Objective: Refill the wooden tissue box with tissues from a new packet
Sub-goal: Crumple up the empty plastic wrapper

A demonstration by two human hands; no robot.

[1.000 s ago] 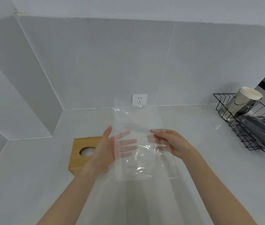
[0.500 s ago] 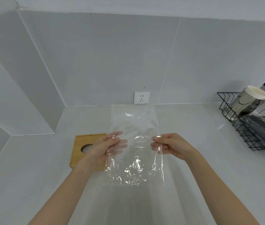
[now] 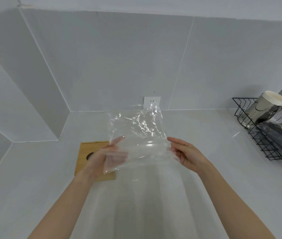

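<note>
A clear, empty plastic wrapper (image 3: 137,135) is held up in the air between both hands, crumpled and bulging upward. My left hand (image 3: 102,158) grips its left edge and my right hand (image 3: 186,155) pinches its right edge. The wooden tissue box (image 3: 85,153) lies on the white counter under my left hand, its round top opening partly hidden by that hand. No tissues can be seen.
A black wire rack (image 3: 271,137) stands at the right, holding a shiny steel canister (image 3: 264,107) with a cream lid and a dark wrapped bundle (image 3: 281,137). A wall socket (image 3: 152,101) sits behind the wrapper. Tiled walls close the counter at the back and left.
The wrapper hung flat below my hands before; now it is bunched and flipped upward. My hands have moved farther apart, and the view has tilted up slightly.
</note>
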